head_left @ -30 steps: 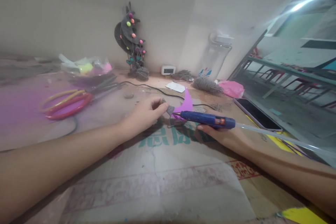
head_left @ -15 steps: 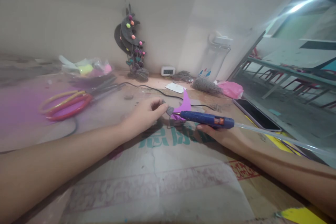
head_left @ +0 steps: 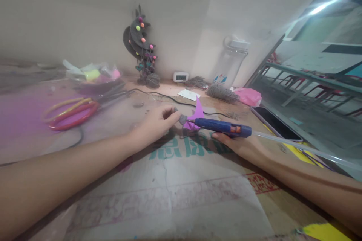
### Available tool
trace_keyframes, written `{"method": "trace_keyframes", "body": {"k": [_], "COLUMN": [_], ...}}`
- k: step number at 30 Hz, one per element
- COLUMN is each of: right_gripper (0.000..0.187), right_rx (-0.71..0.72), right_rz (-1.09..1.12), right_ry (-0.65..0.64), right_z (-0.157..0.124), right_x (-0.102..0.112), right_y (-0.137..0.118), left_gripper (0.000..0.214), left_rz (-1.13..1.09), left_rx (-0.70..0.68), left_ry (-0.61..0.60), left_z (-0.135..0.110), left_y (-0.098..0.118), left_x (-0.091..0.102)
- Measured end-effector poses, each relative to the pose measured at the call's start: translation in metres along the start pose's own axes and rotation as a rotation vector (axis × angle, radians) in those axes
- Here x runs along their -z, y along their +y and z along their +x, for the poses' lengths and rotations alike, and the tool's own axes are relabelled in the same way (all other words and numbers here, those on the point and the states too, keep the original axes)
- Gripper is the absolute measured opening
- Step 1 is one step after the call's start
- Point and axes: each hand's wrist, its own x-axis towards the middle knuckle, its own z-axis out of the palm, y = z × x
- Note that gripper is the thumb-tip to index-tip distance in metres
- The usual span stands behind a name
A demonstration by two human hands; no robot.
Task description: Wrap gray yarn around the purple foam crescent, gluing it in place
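Note:
Between thumb and fingers, my left hand (head_left: 158, 121) pinches a small grey piece (head_left: 182, 119) that looks like felt. My right hand (head_left: 236, 144) is wrapped round a blue glue gun (head_left: 222, 126), with a long clear glue stick (head_left: 278, 141) sticking out of its back. The gun's metal tip points left and appears to touch the edge of the grey piece. Just behind the tip shows a purple crescent-like piece (head_left: 199, 109); whether my fingers also hold it I cannot tell.
Left lie scissors (head_left: 74, 115) with red and yellow handles, near a plastic bag (head_left: 93, 75) of coloured bits. Behind stand a grey moon ornament (head_left: 138, 37), a small clock (head_left: 180, 77), grey yarn (head_left: 222, 93) and a clear bottle (head_left: 231, 64). A phone (head_left: 275, 123) lies right; a black cord (head_left: 166, 96) crosses the table.
The purple piece has shifted slightly and its shape looks a little different. Both hands, the grey piece and the glue gun keep almost the same place.

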Motion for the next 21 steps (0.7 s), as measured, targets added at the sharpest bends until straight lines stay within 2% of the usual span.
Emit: {"method": "trace_keyframes", "body": {"k": [10,21], "right_gripper": [0.025,0.029], "right_rx": [-0.056,-0.104], "right_rz": [0.038,-0.027], "right_ry": [0.006,0.004], "right_z": [0.0006,0.0018], "right_x": [0.0006,0.0003], "right_y": [-0.0042,-0.0066], "left_gripper": [0.030,0.030], "left_rz": [-0.015,-0.001], "left_rx": [-0.002,0.008], "left_ry": [-0.010,-0.013], "left_z": [0.0000,-0.0002], "left_y": [0.0003,0.0028], "left_x": [0.0002,0.0009]}}
